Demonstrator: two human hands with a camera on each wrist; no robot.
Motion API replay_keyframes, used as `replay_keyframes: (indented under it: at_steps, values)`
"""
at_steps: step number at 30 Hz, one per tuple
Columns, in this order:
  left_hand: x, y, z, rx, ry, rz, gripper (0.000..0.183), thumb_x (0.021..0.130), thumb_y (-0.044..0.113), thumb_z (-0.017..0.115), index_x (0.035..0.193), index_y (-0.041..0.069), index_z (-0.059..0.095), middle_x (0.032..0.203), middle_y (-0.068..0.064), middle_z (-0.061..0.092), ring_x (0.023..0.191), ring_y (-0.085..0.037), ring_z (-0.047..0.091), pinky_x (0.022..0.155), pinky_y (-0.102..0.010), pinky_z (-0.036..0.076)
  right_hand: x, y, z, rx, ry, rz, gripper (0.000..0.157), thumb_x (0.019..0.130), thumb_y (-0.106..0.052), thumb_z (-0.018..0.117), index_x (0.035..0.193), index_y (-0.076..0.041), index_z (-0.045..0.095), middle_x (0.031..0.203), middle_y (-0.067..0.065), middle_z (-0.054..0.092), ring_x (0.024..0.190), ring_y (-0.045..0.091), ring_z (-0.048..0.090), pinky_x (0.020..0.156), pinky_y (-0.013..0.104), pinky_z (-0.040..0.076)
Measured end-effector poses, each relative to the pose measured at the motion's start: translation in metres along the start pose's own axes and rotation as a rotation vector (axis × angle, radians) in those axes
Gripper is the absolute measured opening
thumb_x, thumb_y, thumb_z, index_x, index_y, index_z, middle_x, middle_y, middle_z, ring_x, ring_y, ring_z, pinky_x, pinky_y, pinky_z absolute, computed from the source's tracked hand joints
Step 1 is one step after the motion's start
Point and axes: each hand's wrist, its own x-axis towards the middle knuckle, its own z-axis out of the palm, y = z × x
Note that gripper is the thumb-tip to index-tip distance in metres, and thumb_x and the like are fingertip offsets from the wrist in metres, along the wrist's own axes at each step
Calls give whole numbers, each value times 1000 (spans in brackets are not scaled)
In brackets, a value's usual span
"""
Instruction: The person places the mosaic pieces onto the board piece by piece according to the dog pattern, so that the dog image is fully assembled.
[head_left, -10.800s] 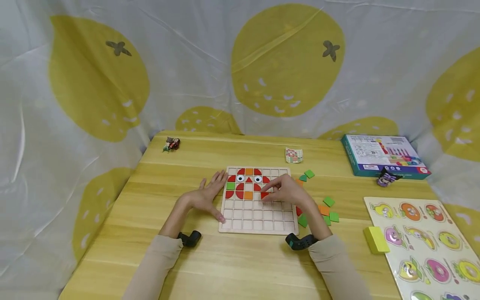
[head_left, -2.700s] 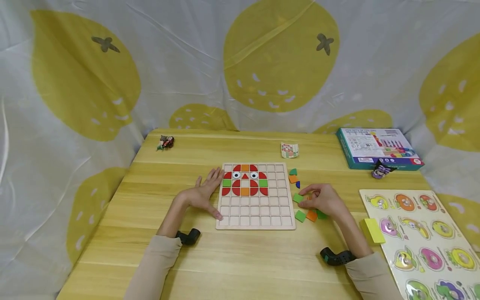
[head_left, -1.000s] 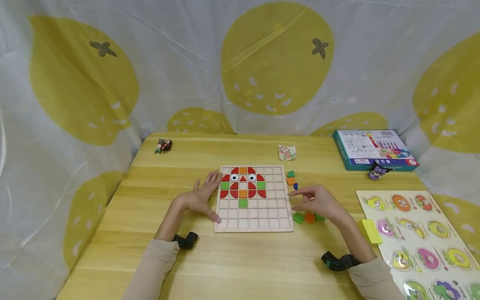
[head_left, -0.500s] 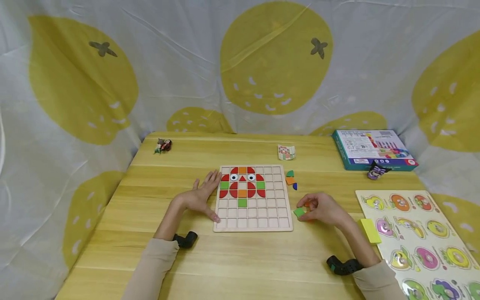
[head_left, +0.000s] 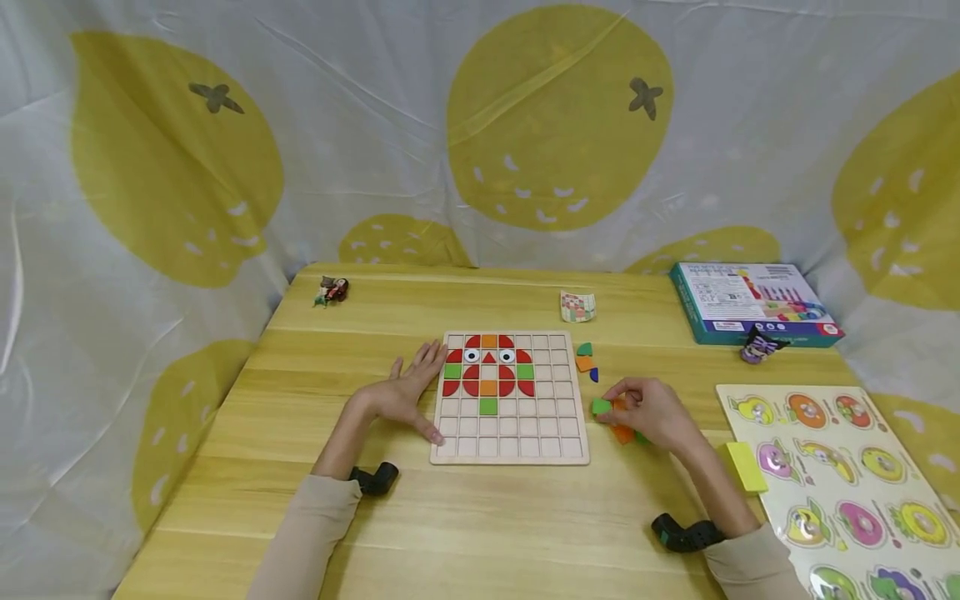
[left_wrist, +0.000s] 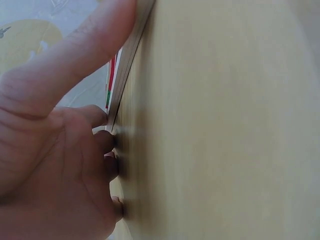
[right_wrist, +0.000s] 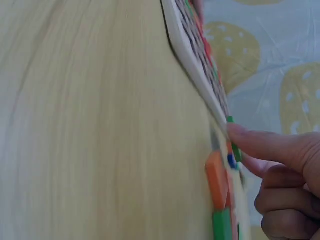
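Note:
A wooden grid board (head_left: 510,451) lies on the table, its upper left cells filled with red, orange and green tiles and two eye tiles. One green square tile (head_left: 488,406) sits in the row below that pattern. My left hand (head_left: 401,397) rests with spread fingers along the board's left edge, thumb on its lower left corner. My right hand (head_left: 648,412) pinches another green square tile (head_left: 601,407) between thumb and index finger, just right of the board. In the right wrist view this tile (right_wrist: 234,140) stands edge-on, and loose orange and green tiles (right_wrist: 218,180) lie below the hand.
Teal, orange and blue pieces (head_left: 586,363) lie beyond the right hand. A small pattern card (head_left: 577,307) and a figurine (head_left: 331,291) are at the back. On the right are a box (head_left: 757,304), a purple figurine (head_left: 761,345), a yellow block (head_left: 745,468) and a fruit puzzle board (head_left: 851,467).
A green tile has come into the cell below the pattern since 2.7 seconds ago. The right hand has taken up another green tile from the loose pieces. The left hand stays put.

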Motion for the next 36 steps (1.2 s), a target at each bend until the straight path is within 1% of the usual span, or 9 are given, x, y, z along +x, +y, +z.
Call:
replay_keyframes:
  at_steps: [2, 5, 10, 13, 16, 22, 26, 32, 36]
  values:
    - [0, 0, 0, 3, -1, -2, 142, 60, 48, 88, 154, 7, -11, 160, -16, -23, 148, -37, -20, 113, -68, -11, 3, -11, 7, 24, 4, -7, 25, 77, -26, 81, 95, -13, 71, 61, -3, 37, 50, 8, 32, 44, 20, 26]
    - [1, -1, 0, 10, 0, -2, 143, 60, 48, 88, 154, 7, -11, 160, -15, -23, 148, -36, -20, 113, -68, -11, 8, -34, 23, 71, -52, -53, 23, 76, -27, 82, 94, -15, 72, 61, -2, 37, 51, 10, 31, 45, 20, 25]
    - [4, -1, 2, 11, 1, 9, 143, 60, 50, 87, 154, 8, -12, 160, -15, -23, 148, -36, -20, 113, -68, -11, 18, -68, 58, 86, -128, -140, 21, 71, -27, 85, 87, -18, 75, 57, -3, 37, 54, 11, 33, 51, 21, 27]
    - [3, 0, 2, 14, -8, -3, 142, 61, 49, 87, 154, 10, -12, 160, -13, -24, 149, -34, -21, 114, -67, -12, 24, -81, 76, 98, -135, -139, 22, 68, -28, 87, 84, -18, 75, 55, -3, 39, 55, 11, 36, 51, 21, 28]
    - [2, 0, 1, 13, -11, -14, 142, 61, 49, 87, 154, 11, -12, 160, -12, -24, 148, -33, -22, 115, -65, -13, 28, -91, 88, 97, -115, -111, 23, 66, -28, 89, 82, -17, 75, 53, -2, 43, 53, 11, 38, 49, 21, 28]
    - [1, 0, 0, 10, -11, -20, 142, 60, 50, 87, 155, 11, -12, 160, -12, -23, 149, -32, -22, 115, -65, -14, 30, -93, 97, 78, -106, -102, 23, 65, -24, 89, 84, -18, 77, 53, -2, 44, 52, 12, 40, 49, 22, 30]
    - [0, 0, 1, 9, -9, -22, 142, 61, 50, 87, 154, 12, -13, 160, -12, -24, 149, -32, -22, 115, -65, -13, 29, -93, 100, 71, -118, -130, 21, 67, -21, 88, 85, -17, 79, 50, -2, 42, 50, 11, 37, 48, 21, 26]
    - [0, 1, 0, 15, -6, -24, 142, 61, 49, 87, 154, 11, -12, 160, -13, -23, 149, -33, -21, 115, -65, -13, 28, -95, 103, 69, -118, -154, 20, 69, -19, 87, 87, -16, 79, 50, -3, 46, 47, 10, 38, 45, 20, 27]
    - [1, 2, 1, 15, -9, -31, 142, 60, 49, 88, 155, 11, -11, 161, -12, -23, 149, -33, -21, 115, -64, -13, 27, -92, 99, 81, -173, -168, 22, 72, -18, 84, 94, -18, 79, 51, -3, 44, 48, 9, 36, 45, 19, 26]
